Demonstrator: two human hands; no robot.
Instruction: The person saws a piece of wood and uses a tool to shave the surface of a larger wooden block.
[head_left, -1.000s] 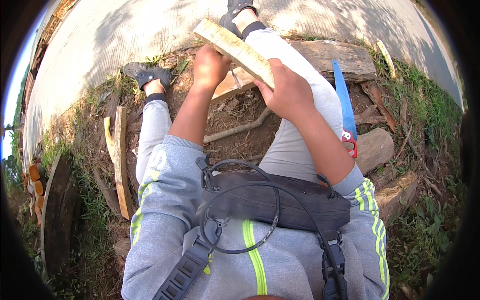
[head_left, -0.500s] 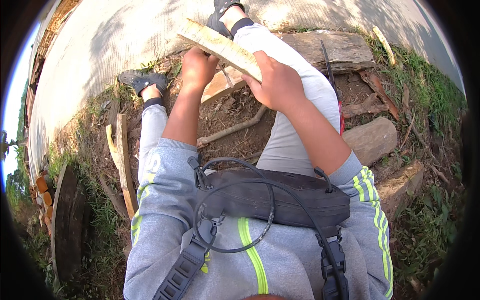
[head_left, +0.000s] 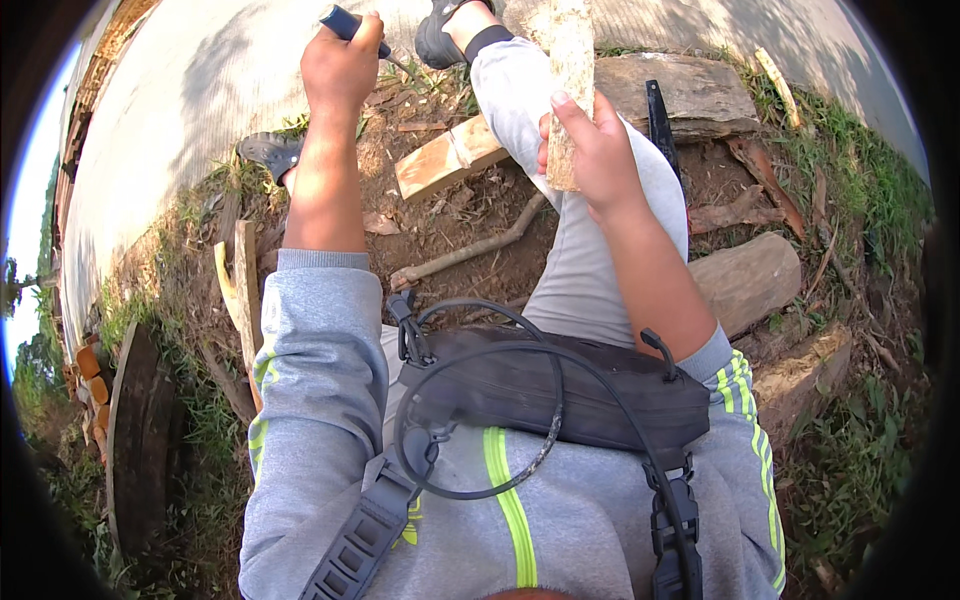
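At the upper left, my left hand (head_left: 342, 65) is closed around the dark blue handle of a screwdriver (head_left: 345, 22). Its thin metal shaft points right and down, clear of any wood. My right hand (head_left: 597, 150) grips the lower end of a flat, pale, rough-faced piece of wood (head_left: 572, 85), thumb across its face. That piece stands nearly lengthwise in view, over my bent right leg, its far end cut off by the upper edge. Between my legs a squared wooden block (head_left: 450, 160) lies on the soil, with a pale band across it.
A bent stick (head_left: 470, 245) lies on the soil. Beside my right knee a long dark blade (head_left: 657, 125) leans near a weathered plank (head_left: 680, 95). A cut log (head_left: 745, 280) lies to the right. Wooden strips (head_left: 243, 275) and a dark slab (head_left: 140, 440) stand left. Paved ground (head_left: 220, 90) lies beyond.
My hands have moved apart. The left has gone up and left with the screwdriver, now in plain view. The right has swung the wood from a slant to nearly upright in view.
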